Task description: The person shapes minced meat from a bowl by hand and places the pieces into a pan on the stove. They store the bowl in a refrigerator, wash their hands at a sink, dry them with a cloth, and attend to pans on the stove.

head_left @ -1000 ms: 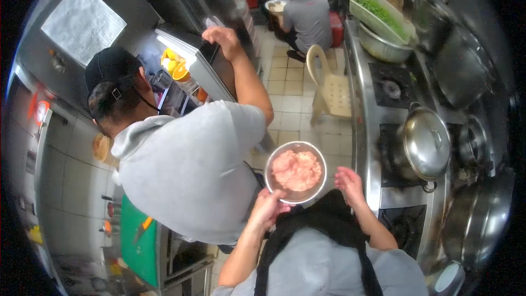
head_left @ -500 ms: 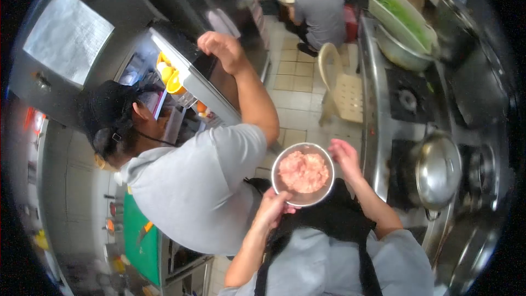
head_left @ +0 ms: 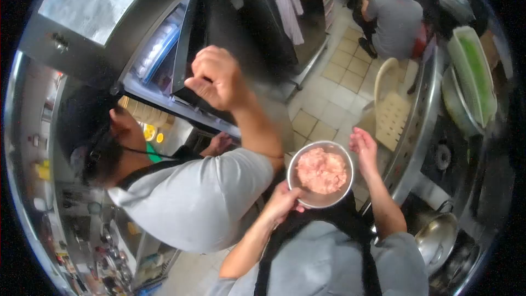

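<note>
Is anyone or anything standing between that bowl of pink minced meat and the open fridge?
Yes. A co-worker in a grey shirt stands between the bowl and the open fridge, one hand gripping its door. The left hand holds the bowl's rim.

Single view: head-worn fisheye camera, looking steeply down and forward from close above the wearer's chest; hands at lower centre, kitchen floor (head_left: 329,96) beyond, heavy edge distortion.
</note>
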### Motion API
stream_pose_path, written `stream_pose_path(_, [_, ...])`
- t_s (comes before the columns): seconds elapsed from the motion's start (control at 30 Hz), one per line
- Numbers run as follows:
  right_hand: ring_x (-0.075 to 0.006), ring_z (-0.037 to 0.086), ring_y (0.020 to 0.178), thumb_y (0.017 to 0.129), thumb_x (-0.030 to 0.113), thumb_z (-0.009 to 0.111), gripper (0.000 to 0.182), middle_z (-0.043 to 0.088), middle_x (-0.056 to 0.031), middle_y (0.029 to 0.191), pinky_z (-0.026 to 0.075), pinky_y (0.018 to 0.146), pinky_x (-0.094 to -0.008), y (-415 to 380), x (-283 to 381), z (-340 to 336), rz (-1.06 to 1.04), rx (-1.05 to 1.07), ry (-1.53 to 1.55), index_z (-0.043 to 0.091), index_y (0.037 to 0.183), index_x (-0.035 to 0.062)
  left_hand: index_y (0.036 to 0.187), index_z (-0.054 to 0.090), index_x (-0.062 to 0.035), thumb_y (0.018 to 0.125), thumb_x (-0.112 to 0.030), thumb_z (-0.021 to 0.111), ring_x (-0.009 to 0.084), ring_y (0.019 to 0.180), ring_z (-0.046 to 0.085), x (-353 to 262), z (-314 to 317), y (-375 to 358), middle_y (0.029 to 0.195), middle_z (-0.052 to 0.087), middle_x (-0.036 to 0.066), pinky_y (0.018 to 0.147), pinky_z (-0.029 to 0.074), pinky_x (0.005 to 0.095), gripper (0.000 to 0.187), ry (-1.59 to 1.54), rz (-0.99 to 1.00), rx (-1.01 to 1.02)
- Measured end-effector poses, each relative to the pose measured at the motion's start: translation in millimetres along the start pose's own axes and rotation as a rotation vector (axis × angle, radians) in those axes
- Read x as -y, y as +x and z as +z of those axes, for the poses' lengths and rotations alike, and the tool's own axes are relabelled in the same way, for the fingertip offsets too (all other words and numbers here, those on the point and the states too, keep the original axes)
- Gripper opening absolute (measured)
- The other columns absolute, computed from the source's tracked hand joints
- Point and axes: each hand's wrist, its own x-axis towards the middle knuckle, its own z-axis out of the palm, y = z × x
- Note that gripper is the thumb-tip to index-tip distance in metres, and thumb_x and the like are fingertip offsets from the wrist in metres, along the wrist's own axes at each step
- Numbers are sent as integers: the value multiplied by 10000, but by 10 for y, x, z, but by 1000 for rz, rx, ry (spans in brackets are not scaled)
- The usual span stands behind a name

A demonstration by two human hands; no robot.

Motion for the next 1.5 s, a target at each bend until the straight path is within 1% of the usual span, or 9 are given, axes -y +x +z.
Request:
stream_pose_path(0.27, [-111, 617, 846, 1004, 212, 564, 338, 681, -60, 1034, 523, 750, -264, 141, 348, 191, -86, 234, -170, 581, 1278, 14, 1125, 539, 54, 869, -36, 554, 173, 623, 667, 50, 83, -79, 859, 686, 126, 487, 548, 249, 271, -123, 38, -77])
stream_pose_path(0.4, [-128, 628, 915, 1001, 210, 571, 343, 684, -61, 1057, 525, 789, -284, 548, 342, 42, -134, 400, -275, 582, 1284, 18, 1127, 546, 49, 869, -26, 558, 172, 617, 661, 204, 190, -26, 875, 683, 127, 479, 540, 250, 270, -245, 80, -255])
stream_pose_path(0.7, [-302, 627, 1042, 945, 134, 606, 335, 617, -173, 1178, 499, 910, -351, 881, 1247, 900, -718, 774, -648, 577, 1241, -18, 1131, 556, 55, 875, -33, 570, 183, 648, 682, 880, -86, 201, 918, 699, 138, 464, 537, 253, 272, -514, 223, -575])
stream_pose_path(0.77, [-354, 596, 1072, 912, 97, 615, 335, 609, -195, 1166, 490, 927, -390, 946, 1440, 1258, -1117, 880, -690, 579, 1225, -16, 1140, 551, 51, 872, -28, 571, 188, 638, 678, 850, -131, 198, 944, 695, 147, 457, 536, 252, 280, -587, 237, -593])
stream_pose_path(1.03, [-343, 580, 1110, 895, 107, 634, 344, 612, -181, 1183, 474, 967, -428, 1149, 2294, 2644, -1723, 859, -710, 580, 1221, 12, 1181, 543, 33, 873, -17, 525, 206, 688, 708, 1202, -425, 521, 976, 690, 162, 467, 555, 244, 313, -713, 248, -665])
stream_pose_path(1.1, [-342, 573, 1126, 915, 146, 623, 346, 602, -172, 1211, 470, 971, -434, 1200, 2467, 3086, -1901, 806, -769, 576, 1239, 32, 1187, 500, 78, 856, -27, 536, 173, 618, 675, 1055, -360, 415, 929, 678, 159, 464, 577, 242, 349, -766, 263, -726])
stream_pose_path(1.23, [-338, 563, 1161, 964, 231, 572, 363, 595, -184, 1242, 449, 1000, -423, 1323, 2466, 3727, -1919, 786, -844, 565, 1261, 22, 1186, 499, 82, 847, -29, 551, 167, 605, 669, 1249, -551, 561, 927, 672, 154, 464, 580, 244, 360, -832, 260, -776])
stream_pose_path(1.4, [-352, 589, 918, 989, 278, 517, 249, 637, -137, 930, 445, 818, -461, 1680, 2241, 3885, -1798, 708, -766, 620, 1021, 53, 1182, 501, 80, 844, -31, 556, 162, 588, 658, 1310, -551, 707, 900, 665, 131, 457, 578, 247, 359, -882, 223, -848])
stream_pose_path(1.5, [-358, 592, 877, 992, 291, 501, 263, 628, -145, 881, 443, 806, -463, 1715, 2312, 3833, -1753, 711, -847, 620, 1008, 56, 1151, 526, 74, 847, -28, 555, 153, 596, 656, 1278, -582, 755, 884, 663, 112, 435, 561, 241, 321, -910, 218, -897])
